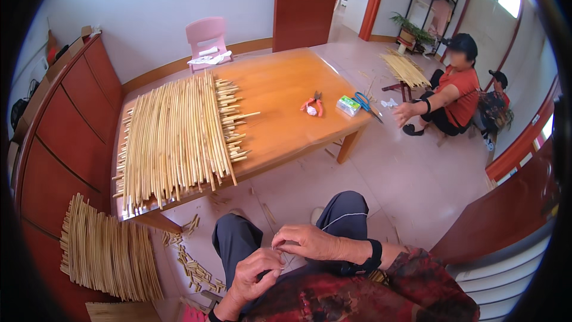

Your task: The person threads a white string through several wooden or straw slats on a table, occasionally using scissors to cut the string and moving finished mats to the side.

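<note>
Both my hands are in front of my lap with their fingertips pinched close together. My left hand (256, 273) and my right hand (307, 242) seem to hold a thin white string (342, 217) between thumb and forefinger. The string lies over my right knee and trails toward my fingers; its end is too fine to make out. On the wooden table (280, 77) ahead lies a mat of straight tan sticks (176, 137), side by side with uneven ends. Farther right on the tabletop are red-handled pliers (313, 105), a small green-and-white box (348, 105) and blue-handled scissors (364, 101).
Another stick mat (110, 250) leans by the red cabinet (77, 113) at left. Cut stick pieces (196, 265) litter the floor. A pink chair (207, 39) stands behind the table. At right, a person in red (456, 92) sits by a stick-covered bench (406, 68), with another person beyond.
</note>
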A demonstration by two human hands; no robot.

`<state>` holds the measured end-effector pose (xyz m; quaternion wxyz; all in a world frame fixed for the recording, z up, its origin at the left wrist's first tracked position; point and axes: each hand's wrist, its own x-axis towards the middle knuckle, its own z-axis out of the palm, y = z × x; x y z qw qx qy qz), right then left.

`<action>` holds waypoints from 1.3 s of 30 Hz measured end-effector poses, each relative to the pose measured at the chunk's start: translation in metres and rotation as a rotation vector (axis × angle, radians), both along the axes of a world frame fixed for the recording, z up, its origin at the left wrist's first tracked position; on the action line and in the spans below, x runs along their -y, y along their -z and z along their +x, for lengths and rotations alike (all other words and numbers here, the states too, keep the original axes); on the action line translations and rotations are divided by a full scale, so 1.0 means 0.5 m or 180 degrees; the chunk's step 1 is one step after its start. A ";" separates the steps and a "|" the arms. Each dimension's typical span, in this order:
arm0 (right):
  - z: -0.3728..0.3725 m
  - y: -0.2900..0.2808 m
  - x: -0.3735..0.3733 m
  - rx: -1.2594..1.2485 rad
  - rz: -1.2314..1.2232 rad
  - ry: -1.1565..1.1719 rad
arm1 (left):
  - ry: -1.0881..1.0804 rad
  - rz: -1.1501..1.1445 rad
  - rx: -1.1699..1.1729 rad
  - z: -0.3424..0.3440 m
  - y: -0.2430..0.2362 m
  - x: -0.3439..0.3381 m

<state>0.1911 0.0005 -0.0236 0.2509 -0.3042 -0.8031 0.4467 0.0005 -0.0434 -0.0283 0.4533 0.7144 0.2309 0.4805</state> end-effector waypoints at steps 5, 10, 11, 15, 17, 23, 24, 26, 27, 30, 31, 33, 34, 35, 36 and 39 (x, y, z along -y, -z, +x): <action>0.022 0.005 -0.009 0.0068 0.0509 0.0077 | 0.0101 0.0010 -0.0052 0.002 -0.001 -0.011; 0.202 0.027 -0.148 0.0533 0.1390 0.1786 | 0.0054 0.0007 -0.0131 -0.006 0.008 -0.015; 0.252 0.037 -0.182 0.0491 0.1317 0.2269 | 0.0004 -0.0173 -0.0233 -0.004 0.006 -0.016; 0.347 0.028 -0.258 0.0582 0.0641 0.2787 | -0.0349 -0.0462 -0.0652 0.015 -0.009 -0.022; 0.367 0.030 -0.286 0.0695 0.0649 0.2716 | -0.0389 -0.0660 -0.0693 0.027 0.000 -0.037; 0.475 0.114 -0.505 0.1299 0.1365 0.3558 | -0.0289 -0.1153 -0.0965 0.058 0.010 -0.108; 0.486 0.125 -0.531 0.1539 0.1427 0.3587 | -0.0320 -0.1155 -0.1028 0.058 0.016 -0.116; 0.487 0.139 -0.571 0.1761 0.1483 0.3555 | -0.0448 -0.1294 -0.1068 0.058 0.033 -0.124; 0.487 0.147 -0.586 0.1752 0.1651 0.3484 | -0.0488 -0.1303 -0.1070 0.058 0.040 -0.131; 0.473 0.148 -0.610 0.1666 0.1694 0.3430 | -0.0432 -0.1533 -0.1086 0.066 0.037 -0.148; 0.468 0.142 -0.612 0.1608 0.1597 0.3499 | -0.0422 -0.1497 -0.1028 0.070 0.036 -0.154; 0.456 0.135 -0.603 0.1564 0.1656 0.3386 | -0.0425 -0.1465 -0.0968 0.073 0.035 -0.164; 0.455 0.135 -0.599 0.1535 0.1736 0.3312 | -0.0355 -0.1454 -0.1038 0.074 0.036 -0.171; 0.455 0.140 -0.594 0.1541 0.1749 0.3315 | -0.0281 -0.1436 -0.1107 0.075 0.037 -0.177; 0.455 0.148 -0.584 0.1631 0.1787 0.3294 | -0.0272 -0.1421 -0.1096 0.074 0.037 -0.180; 0.432 0.149 -0.543 0.1578 0.2220 0.3172 | -0.0193 -0.1566 -0.1227 0.078 0.040 -0.179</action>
